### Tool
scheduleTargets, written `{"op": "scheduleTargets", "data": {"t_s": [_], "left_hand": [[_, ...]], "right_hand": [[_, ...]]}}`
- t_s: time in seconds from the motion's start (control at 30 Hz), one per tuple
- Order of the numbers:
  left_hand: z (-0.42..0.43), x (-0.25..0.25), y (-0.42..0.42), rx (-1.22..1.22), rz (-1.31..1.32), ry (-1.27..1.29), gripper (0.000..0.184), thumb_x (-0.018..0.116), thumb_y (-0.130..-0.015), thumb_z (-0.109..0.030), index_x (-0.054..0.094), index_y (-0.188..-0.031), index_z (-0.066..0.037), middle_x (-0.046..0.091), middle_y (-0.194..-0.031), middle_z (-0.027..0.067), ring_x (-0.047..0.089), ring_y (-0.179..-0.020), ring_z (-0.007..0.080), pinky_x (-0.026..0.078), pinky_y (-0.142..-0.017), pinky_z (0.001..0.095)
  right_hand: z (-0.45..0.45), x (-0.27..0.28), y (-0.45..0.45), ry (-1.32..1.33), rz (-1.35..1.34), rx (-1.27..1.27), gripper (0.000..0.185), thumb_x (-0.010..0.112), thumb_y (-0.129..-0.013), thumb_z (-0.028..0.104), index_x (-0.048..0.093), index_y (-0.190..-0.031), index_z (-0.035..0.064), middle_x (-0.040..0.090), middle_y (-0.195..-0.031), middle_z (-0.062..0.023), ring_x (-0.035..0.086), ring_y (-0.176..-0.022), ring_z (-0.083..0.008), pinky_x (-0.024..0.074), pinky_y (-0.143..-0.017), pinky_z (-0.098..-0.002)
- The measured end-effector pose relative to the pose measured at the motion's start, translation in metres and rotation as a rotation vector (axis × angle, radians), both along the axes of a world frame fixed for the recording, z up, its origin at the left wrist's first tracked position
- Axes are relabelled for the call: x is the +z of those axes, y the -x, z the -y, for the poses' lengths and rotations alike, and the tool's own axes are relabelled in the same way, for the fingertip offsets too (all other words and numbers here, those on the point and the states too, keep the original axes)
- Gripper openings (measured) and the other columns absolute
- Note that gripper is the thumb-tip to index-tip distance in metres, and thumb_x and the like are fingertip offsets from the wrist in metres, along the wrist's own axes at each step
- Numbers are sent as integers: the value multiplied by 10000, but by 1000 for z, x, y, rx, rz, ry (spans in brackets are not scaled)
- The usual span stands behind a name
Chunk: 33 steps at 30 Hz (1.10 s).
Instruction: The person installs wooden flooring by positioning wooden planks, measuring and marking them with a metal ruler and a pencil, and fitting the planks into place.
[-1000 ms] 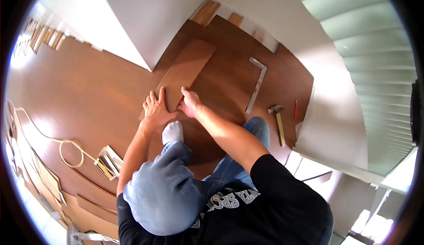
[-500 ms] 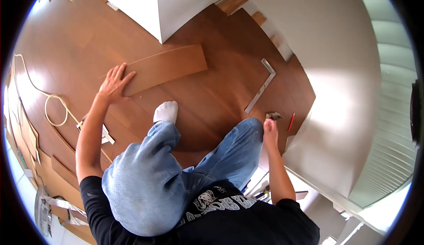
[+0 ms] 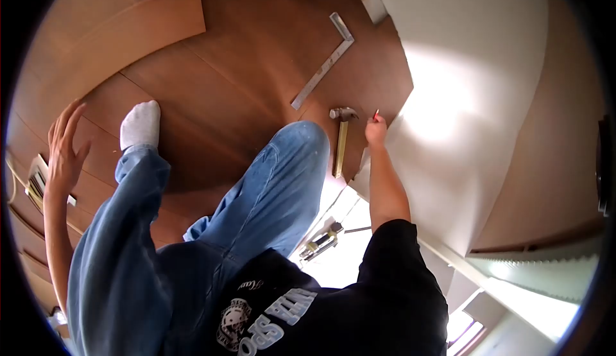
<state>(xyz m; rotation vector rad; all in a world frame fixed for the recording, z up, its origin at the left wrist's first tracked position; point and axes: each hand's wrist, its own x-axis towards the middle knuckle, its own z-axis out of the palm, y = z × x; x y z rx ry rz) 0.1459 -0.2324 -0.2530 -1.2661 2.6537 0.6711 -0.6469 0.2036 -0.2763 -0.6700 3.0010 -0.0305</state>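
Observation:
My right hand (image 3: 376,131) is closed on a red pencil (image 3: 376,114) at the right side of the floor, near the wall. Just left of it lies a hammer (image 3: 341,147) with a yellowish handle, its head toward the top. Above the hammer, a metal square (image 3: 326,65) rests flat on the brown floor. My left hand (image 3: 66,147) is at the far left with fingers apart and nothing in it. A loose brown plank (image 3: 138,35) lies beyond it at the upper left, a small gap from the fingertips.
My socked foot (image 3: 140,125) is on the brown floorboards (image 3: 212,80), right of my left hand. A white wall (image 3: 449,99) runs along the right. A metal tool (image 3: 323,243) lies below my bent knee. Part of a cord (image 3: 14,177) shows at the left edge.
My right hand has gone from the plank, past the hammer, to the red pencil and taken hold of it. My left hand has come off the plank. The view has shifted right.

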Motion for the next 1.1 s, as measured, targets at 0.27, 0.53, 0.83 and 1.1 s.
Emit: {"op": "scheduleTargets", "data": {"t_s": [0.27,0.53,0.83,1.1], "left_hand": [[-64,10,-75,251,54,-318,637,673,-985,-62,498,-1584,-191,518,-1611,113,527,-1440,319,426,-1222,520],[-31,39,-27,150,99,-304,500,611,-1074,-227,520,-1565,-199,581,-1546,137,603,-1357,325,497,-1158,488],[8,66,94,-44,55,-411,548,665,-1023,-158,526,-1552,-115,617,-1496,155,621,-1305,335,508,-1126,496],[70,81,274,-177,-114,-636,487,731,-914,-134,624,-1364,20,706,-1254,209,690,-1124,391,544,-1005,471]], "right_hand": [[-51,-75,124,-445,146,-233,473,719,-864,261,609,-1203,-50,722,-1185,-299,713,-1112,-452,566,-981,-499],[24,-55,124,-249,-214,-12,222,682,-872,243,674,-834,24,758,-922,-238,728,-894,-451,561,-839,-547],[254,-6,-9,112,121,536,742,785,-932,492,561,-1463,25,654,-1423,-221,606,-1327,-418,483,-1109,-449],[268,-26,31,44,219,627,582,767,-962,366,607,-1456,106,722,-1034,-132,684,-951,-353,554,-832,-474]]}}
